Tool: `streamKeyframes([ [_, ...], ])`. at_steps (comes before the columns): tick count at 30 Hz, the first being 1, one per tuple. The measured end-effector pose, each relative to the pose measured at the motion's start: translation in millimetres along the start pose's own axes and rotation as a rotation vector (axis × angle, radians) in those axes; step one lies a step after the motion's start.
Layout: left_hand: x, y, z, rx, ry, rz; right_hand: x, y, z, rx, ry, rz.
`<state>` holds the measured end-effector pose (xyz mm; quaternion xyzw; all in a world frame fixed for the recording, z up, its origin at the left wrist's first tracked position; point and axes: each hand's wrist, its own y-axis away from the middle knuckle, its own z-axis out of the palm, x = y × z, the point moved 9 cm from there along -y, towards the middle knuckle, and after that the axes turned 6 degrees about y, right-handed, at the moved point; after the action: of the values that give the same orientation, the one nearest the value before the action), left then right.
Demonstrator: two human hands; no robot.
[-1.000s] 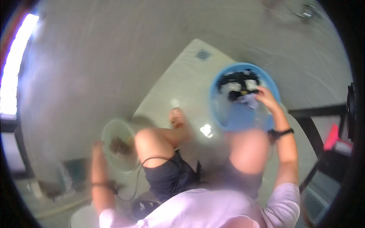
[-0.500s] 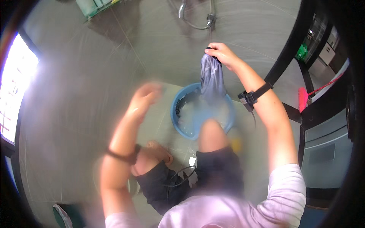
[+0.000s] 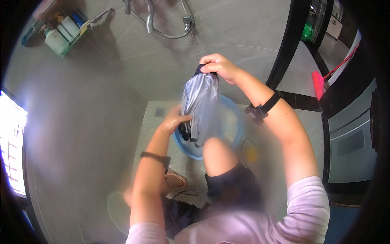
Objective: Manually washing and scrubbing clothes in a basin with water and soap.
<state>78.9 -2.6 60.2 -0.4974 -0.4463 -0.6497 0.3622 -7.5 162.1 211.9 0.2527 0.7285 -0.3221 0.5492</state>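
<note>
A wet grey garment [image 3: 200, 103] with a black band hangs above the blue basin [image 3: 239, 138]. My right hand [image 3: 219, 67] pinches it by the band at the top and holds it up. Lower down, my left hand [image 3: 174, 118] grips the garment's left side, thumb in front and the other fingers hidden behind the cloth. Black trim shows along its lower edge. Inside the basin is pale, cloudy water, partly covered by the garment and my knee.
A metal tap [image 3: 149, 20] and hose are on the grey wall ahead. A shelf with bottles [image 3: 56, 42] sits at the upper left. To the right, a pink broom [image 3: 319, 84] leans by a dark door frame [image 3: 284, 44]. A small floor drain [image 3: 161, 112] lies left of the basin.
My left hand has come in from the left and taken hold of the garment's side. My right hand still holds the band; the garment now hangs more spread out. The view has shifted.
</note>
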Motion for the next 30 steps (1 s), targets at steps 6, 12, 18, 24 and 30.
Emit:
streamKeyframes([
  [6, 4.9, 23.9, -19.8, 0.01, 0.598, 0.211, 47.9, 0.5, -83.0, 0.48, 0.515, 0.04],
  [12, -24.8, 5.6, -1.8, 0.144, 0.207, 0.065, -24.9, -62.5, -128.7, 0.799, 0.703, -0.282],
  [18, -67.7, 30.6, -64.5, 0.314, 0.2, -0.049, -46.2, -121.7, -68.0, 0.334, 0.514, 0.043],
  [24, -48.4, 34.6, -62.2, 0.359, 0.591, -0.016, -42.9, -105.6, -49.3, 0.825, 0.78, -0.048],
  [30, 20.3, 67.1, -43.6, 0.119, 0.967, 0.362, 47.2, -12.1, -97.7, 0.575, 0.322, -0.435],
])
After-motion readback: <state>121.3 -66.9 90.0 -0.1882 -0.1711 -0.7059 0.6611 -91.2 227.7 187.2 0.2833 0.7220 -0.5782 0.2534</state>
